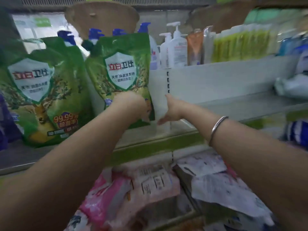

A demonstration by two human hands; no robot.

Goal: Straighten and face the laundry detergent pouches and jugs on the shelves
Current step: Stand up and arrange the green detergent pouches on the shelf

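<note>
L grip (133,105) is clenching on the green pouch (120,72) at its lower rt corner; R grip (170,110), fingers straight, is pressing its side just beside.

From my end, I can see two white pump bottles (175,45) standing side by side on the upper shelf. There's an orange tube (194,47) just to their right, then a row of yellow-green packs (241,45), pretty blurry. Brown cardboard flaps (101,15) hang over the top. A white back panel (216,79) sits behind the middle shelf, with a green strip (150,145) along its front edge.
</note>
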